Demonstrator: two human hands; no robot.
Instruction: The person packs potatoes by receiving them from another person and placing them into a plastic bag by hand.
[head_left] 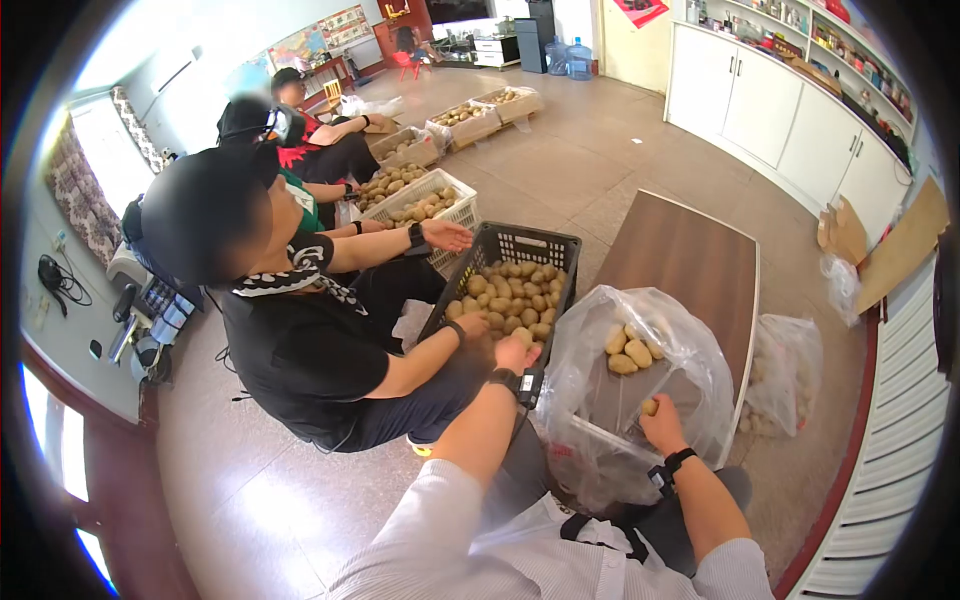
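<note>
My left hand [514,354] is at the near end of a black crate [575,262] of potatoes, its fingers closed on a potato [522,337]. Inside the open clear plastic bag [585,340], my right hand [662,426] grips a small potato [650,407]. Several other potatoes [637,352] lie together in the bag, beyond my right hand. The bag stands with its mouth spread wide beside a brown-topped table [680,240]. A co-worker's hand [474,326] reaches into the crate just left of my left hand.
A co-worker in a black shirt [300,350] sits close on my left, another hand [447,236] raised over the crate's far side. Beyond are a white crate [462,207] of potatoes and more people. A filled plastic bag [785,375] stands right of the table.
</note>
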